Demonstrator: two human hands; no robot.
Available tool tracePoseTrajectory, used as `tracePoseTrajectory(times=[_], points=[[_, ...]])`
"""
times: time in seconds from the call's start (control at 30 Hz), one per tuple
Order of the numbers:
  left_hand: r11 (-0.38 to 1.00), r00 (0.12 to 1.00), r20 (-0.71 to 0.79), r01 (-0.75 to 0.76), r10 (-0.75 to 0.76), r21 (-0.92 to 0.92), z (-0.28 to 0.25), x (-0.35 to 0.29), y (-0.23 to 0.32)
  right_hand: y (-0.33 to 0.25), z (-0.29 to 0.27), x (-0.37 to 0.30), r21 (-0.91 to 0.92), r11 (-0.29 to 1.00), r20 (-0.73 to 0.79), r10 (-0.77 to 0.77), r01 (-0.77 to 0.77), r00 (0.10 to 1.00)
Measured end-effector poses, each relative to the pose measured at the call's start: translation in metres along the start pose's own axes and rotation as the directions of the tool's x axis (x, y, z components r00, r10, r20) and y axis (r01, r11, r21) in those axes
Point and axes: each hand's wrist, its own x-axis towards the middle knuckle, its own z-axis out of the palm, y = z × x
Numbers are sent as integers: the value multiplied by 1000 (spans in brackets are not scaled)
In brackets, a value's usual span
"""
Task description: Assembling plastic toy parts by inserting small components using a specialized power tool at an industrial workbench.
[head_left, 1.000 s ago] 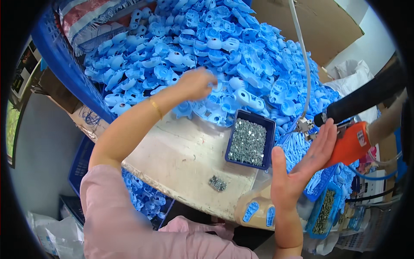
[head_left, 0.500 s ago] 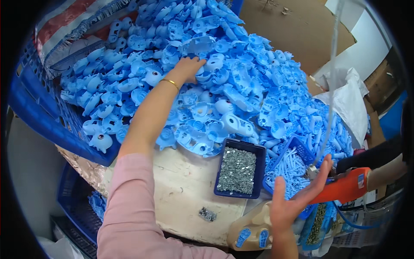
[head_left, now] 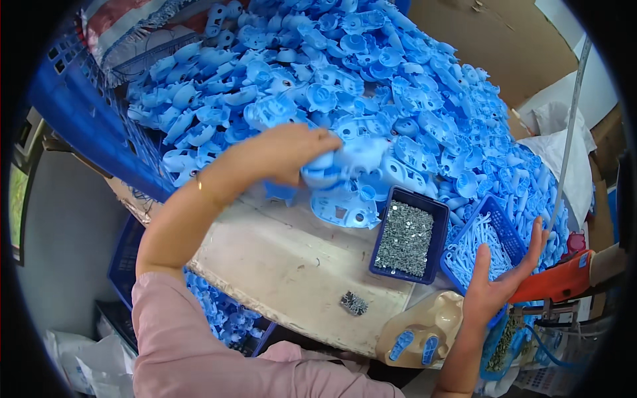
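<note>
My left hand is closed around a light blue plastic shell piece, smeared by motion, at the near edge of a big heap of similar blue shells. A gold bangle sits on that wrist. At the right, my right hand hovers with thumb and fingers spread and nothing in it. Beyond it stands a blue basket of thin light blue plastic strips. An orange tool body is right of my right hand. Below that hand, a tan moulded fixture bears two blue foot-shaped pieces.
A dark blue tray of small metal screws stands on the pale tabletop, with a small screw pile nearer me. A large blue crate leans at the left. Cardboard stands behind; a hanging rod runs down at right.
My left hand has drawn back from the heap toward me, now with a blue shell in it. The view has shifted, while my right hand stays spread near the basket.
</note>
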Motion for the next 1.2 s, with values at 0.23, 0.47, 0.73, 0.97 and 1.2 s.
tracePoseTrajectory(times=[0.23, 0.47, 0.73, 0.97, 1.2], points=[[975, 981, -76, -187, 179, -122, -6, -29, 27, -2, -3, -4, 18, 1000, 62, 0, -1, 998], [765, 685, -558, 630, -467, 133, -44, 29, -158, -10, -2, -7, 123, 992, 115, -11, -3, 993], [676, 667, -110, 729, -737, -110, -16, 28, -222, 6, -3, -13, 94, 995, 197, 9, -28, 980], [884, 848, -252, 438, -466, -162, -20, 5, -175, 7, 4, -14, 213, 975, 205, 24, -68, 979], [891, 876, -169, 436, -452, -125, -44, 6, -112, 1, 2, -16, 260, 964, 254, -7, -61, 967]])
